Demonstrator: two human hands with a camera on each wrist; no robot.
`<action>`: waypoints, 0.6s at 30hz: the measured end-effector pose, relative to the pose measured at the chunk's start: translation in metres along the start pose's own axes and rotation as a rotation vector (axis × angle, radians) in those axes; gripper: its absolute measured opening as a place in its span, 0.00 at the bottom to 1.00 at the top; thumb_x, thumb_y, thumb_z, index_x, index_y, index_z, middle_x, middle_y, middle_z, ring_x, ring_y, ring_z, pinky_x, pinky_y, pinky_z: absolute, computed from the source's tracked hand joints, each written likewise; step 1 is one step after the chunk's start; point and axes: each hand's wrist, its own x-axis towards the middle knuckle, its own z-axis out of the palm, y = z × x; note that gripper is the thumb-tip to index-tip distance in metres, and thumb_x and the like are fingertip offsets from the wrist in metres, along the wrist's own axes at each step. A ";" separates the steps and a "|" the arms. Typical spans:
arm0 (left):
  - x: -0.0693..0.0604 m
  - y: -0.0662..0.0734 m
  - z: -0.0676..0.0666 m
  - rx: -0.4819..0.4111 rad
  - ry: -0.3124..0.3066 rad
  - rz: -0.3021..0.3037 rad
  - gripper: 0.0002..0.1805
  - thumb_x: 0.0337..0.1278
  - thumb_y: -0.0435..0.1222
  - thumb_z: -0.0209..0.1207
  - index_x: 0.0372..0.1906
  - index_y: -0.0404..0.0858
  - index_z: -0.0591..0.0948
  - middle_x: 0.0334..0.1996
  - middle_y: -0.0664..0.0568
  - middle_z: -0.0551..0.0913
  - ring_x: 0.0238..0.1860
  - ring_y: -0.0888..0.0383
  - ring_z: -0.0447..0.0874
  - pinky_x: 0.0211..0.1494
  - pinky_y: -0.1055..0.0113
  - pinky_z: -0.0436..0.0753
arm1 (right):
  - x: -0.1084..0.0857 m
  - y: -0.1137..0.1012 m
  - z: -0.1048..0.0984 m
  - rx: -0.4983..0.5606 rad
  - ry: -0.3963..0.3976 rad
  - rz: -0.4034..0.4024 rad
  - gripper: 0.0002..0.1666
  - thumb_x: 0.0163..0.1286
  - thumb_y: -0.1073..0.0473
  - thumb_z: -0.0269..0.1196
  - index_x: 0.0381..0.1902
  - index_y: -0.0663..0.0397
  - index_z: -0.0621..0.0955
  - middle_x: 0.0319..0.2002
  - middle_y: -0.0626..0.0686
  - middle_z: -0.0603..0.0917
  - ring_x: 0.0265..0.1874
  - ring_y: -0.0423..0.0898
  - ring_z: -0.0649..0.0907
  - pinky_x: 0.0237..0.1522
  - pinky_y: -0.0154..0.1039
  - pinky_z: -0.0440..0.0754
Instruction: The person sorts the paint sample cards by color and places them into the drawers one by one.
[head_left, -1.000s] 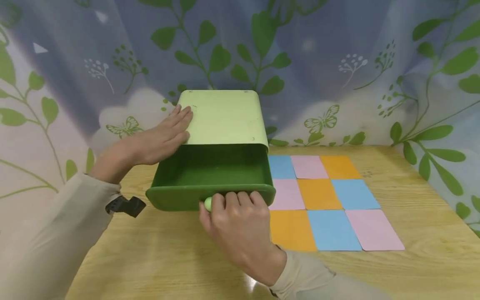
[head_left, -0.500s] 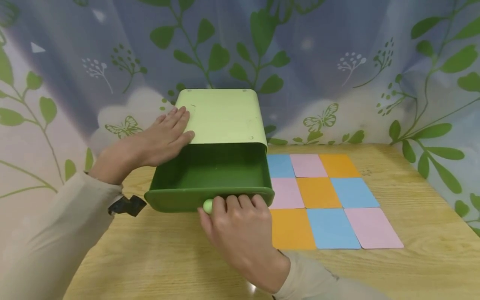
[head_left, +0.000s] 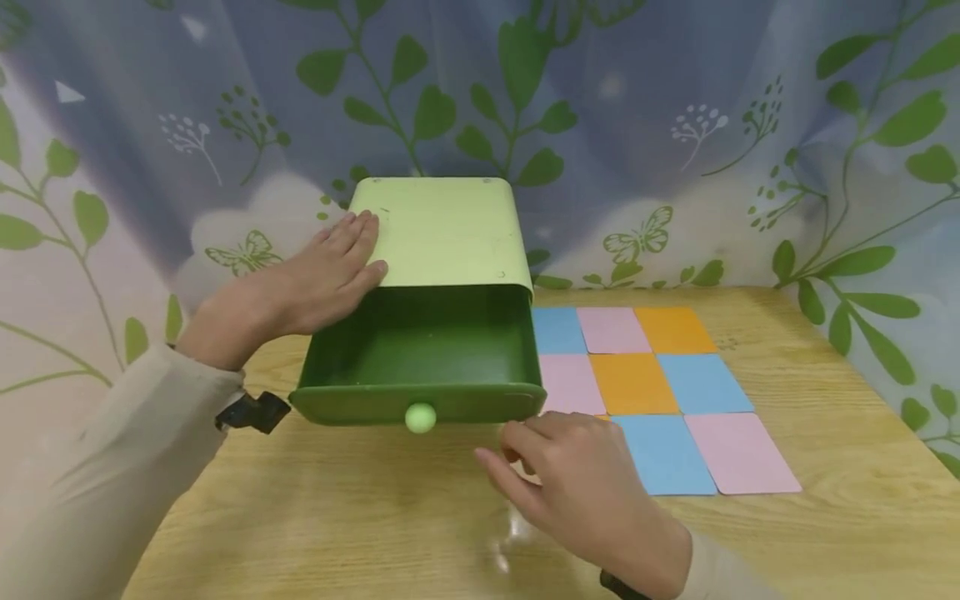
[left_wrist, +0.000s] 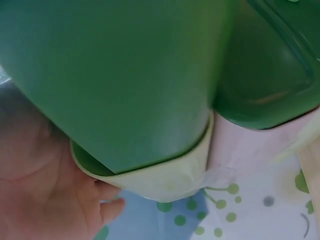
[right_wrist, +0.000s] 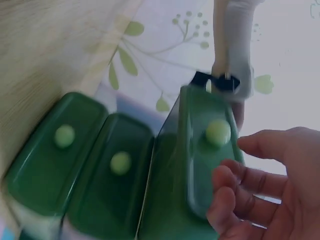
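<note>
Under the straight fingers of my left hand (head_left: 315, 283) lies the left edge of the pale green cabinet (head_left: 442, 237); that hand has hold of nothing and rests flat on the top, its thumb reaching toward the front rim. On the near side of this palm juts the dark green drawer (head_left: 352, 406), pulled well out of the cabinet.

My right hand (head_left: 581, 483) grips nothing either: its fingers are loosely bent, and its thumb stands off from them with a gap between. Left of that thumb, and apart from it, sits the drawer's light green knob (head_left: 421, 418). Just beyond the right-hand fingers is the drawer's right front corner; whether they brush it, I cannot tell.

Through my right wrist camera, beneath the pulled drawer, I see a middle drawer (right_wrist: 102, 195) and a lowest drawer (right_wrist: 42, 180), both pushed in, each with a round knob of its own.

Beyond and to the right of my right hand, blue, pink and orange cards (head_left: 633, 383) lie in rows on the wooden tabletop (head_left: 360, 517); the hand hides most of the nearest orange one. Behind the left hand and cabinet hangs a leaf-patterned curtain (head_left: 450, 50).
</note>
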 end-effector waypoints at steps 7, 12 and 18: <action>0.003 -0.002 0.001 0.023 0.042 0.099 0.33 0.77 0.44 0.25 0.75 0.31 0.34 0.76 0.39 0.30 0.75 0.44 0.23 0.75 0.47 0.36 | -0.042 0.057 -0.025 -0.082 -0.084 0.233 0.21 0.63 0.53 0.66 0.15 0.37 0.69 0.13 0.31 0.61 0.11 0.27 0.59 0.11 0.26 0.56; 0.003 -0.002 0.001 0.022 0.040 0.126 0.32 0.77 0.43 0.26 0.75 0.30 0.37 0.76 0.37 0.33 0.75 0.43 0.26 0.76 0.48 0.37 | -0.079 0.102 -0.037 -0.177 -0.219 0.427 0.18 0.61 0.56 0.67 0.16 0.40 0.72 0.12 0.35 0.63 0.10 0.33 0.59 0.10 0.31 0.55; 0.005 -0.003 0.003 0.014 0.042 0.136 0.33 0.78 0.45 0.27 0.75 0.29 0.38 0.76 0.37 0.34 0.75 0.43 0.28 0.76 0.48 0.37 | -0.112 0.143 -0.057 -0.158 -0.440 0.737 0.15 0.67 0.48 0.63 0.30 0.54 0.81 0.24 0.50 0.80 0.20 0.45 0.76 0.13 0.41 0.68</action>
